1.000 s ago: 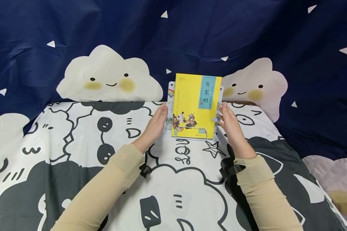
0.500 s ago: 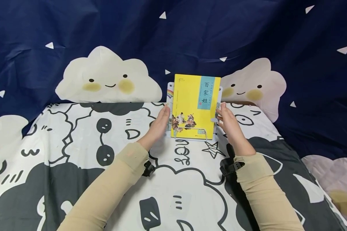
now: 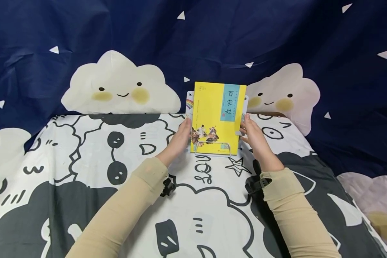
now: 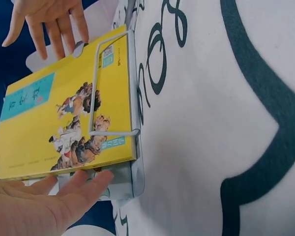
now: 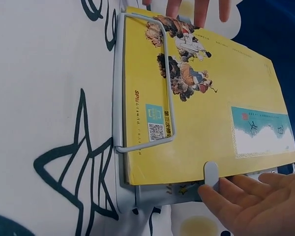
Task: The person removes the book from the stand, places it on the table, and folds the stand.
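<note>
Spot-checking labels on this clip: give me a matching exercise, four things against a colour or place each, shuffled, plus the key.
Things:
1. Book
2. Wire loop
3. Title panel
4. Backdrop

Colour or place:
A. Light blue, at the upper right of the cover in the head view
B. Mostly yellow, with small painted figures low on its front
C. Dark blue with white triangles
D. In front of the lower part of the cover

Pairs: 1-B, 2-D, 3-A, 4-C
</note>
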Motion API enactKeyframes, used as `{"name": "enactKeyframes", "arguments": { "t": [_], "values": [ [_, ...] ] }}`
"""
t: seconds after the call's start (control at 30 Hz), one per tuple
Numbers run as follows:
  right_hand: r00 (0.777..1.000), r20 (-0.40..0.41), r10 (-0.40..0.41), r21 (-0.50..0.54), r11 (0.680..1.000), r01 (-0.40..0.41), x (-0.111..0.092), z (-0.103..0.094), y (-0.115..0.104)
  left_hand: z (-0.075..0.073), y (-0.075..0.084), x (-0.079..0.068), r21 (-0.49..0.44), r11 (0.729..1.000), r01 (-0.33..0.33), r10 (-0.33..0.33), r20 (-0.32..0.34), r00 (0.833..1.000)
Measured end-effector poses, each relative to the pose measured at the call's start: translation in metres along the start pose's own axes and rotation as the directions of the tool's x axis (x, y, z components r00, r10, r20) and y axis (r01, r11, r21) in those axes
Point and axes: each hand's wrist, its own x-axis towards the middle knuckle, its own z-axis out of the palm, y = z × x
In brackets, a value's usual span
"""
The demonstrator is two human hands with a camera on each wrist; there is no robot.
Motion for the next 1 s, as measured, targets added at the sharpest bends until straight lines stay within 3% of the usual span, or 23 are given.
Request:
{"name": "enactKeyframes", "arguments": {
  "t": [0.3,0.5,0.73,1.0],
  "values": [
    [0.997,-0.047,0.055,0.068,0.996,-0.051,0.001,0.0,-0.001,0.004,0.003,0.001,-0.038,0.999,0.018,-0.018,-0.003,1.0],
    [0.994,-0.095,0.058,0.118,0.992,-0.046,0.003,0.003,0.0,0.006,0.003,-0.001,-0.136,0.99,0.023,-0.026,-0.024,0.999],
    [0.991,-0.115,0.069,0.144,0.988,-0.052,0.004,0.006,0.001,0.005,0.0,0.002,-0.167,0.985,0.043,-0.055,-0.07,0.996],
    [0.993,-0.106,0.058,0.202,0.979,-0.036,0.006,0.011,0.003,0.001,-0.002,0.001,-0.172,0.985,0.015,-0.04,-0.145,0.989]
  ]
}}
